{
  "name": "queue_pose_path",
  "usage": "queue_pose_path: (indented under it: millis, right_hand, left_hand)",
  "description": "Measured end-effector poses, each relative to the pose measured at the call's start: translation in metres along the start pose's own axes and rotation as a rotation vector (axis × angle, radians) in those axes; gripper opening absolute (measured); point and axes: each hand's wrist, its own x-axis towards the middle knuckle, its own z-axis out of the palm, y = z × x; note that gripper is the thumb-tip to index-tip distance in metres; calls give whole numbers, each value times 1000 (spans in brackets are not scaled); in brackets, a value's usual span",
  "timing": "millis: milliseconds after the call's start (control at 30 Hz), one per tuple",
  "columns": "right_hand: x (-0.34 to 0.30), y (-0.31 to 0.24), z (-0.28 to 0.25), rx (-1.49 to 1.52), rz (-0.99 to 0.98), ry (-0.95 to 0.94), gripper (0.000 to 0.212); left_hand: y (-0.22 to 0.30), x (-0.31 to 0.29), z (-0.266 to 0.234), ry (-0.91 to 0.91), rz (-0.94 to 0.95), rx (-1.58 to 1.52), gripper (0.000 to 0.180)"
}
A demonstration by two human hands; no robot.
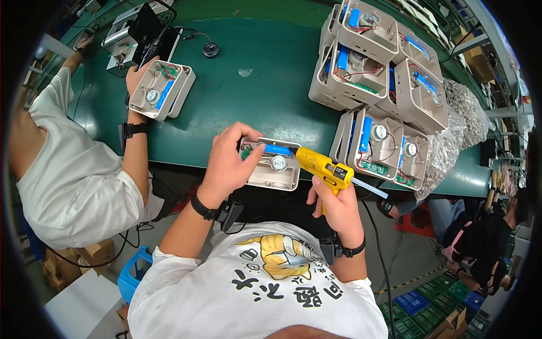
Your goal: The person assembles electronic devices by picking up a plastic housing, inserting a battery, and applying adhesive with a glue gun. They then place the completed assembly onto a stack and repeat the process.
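Observation:
In front of me a beige plastic housing (289,179) holds a blue cylindrical battery (276,150), a round silver speaker-like part (279,163) and a green circuit board (245,151). My left hand (228,161) grips the left end of this housing, its thumb by the battery. My right hand (340,209) is wrapped round the handle of a yellow hot glue gun (317,164). A translucent glue stick (370,186) sticks out of the gun's back end. The dark nozzle points left and reaches the housing's right rim beside the battery; whether it touches is unclear.
Stacks of similar housings (361,85) stand at the right on the green table (254,73). Beside them lies a clear plastic bag of small parts (463,113). At left a co-worker's hand (135,79) is by two housings (180,93). A black cable (379,243) hangs down right.

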Motion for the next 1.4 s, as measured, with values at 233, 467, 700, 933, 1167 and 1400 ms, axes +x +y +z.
queue_pose_path:
  millis: [233, 467, 700, 933, 1167, 1400]
  right_hand:
    - [-9, -3, -1, -74, 13, 13, 31]
    - [-15, -1, 1, 1, 2, 3, 28]
    - [-18, -4, 3, -108, 38, 54, 30]
    - [-20, -22, 11, -68, 22, 32, 29]
    - [12, -21, 18, 12, 41, -153, 28]
    - [18, -26, 23, -190, 13, -204, 26]
  left_hand:
    - [1, 9, -5, -122, 43, 124, 19]
    - [-6, 4, 0, -112, 26, 116, 21]
    - [-3, 5, -1, -95, 52, 116, 21]
    - [-3, 3, -7, -138, 123, 224, 26]
    - [-2, 0, -10, -186, 153, 220, 45]
    - [-1, 1, -11, -192, 159, 237, 49]
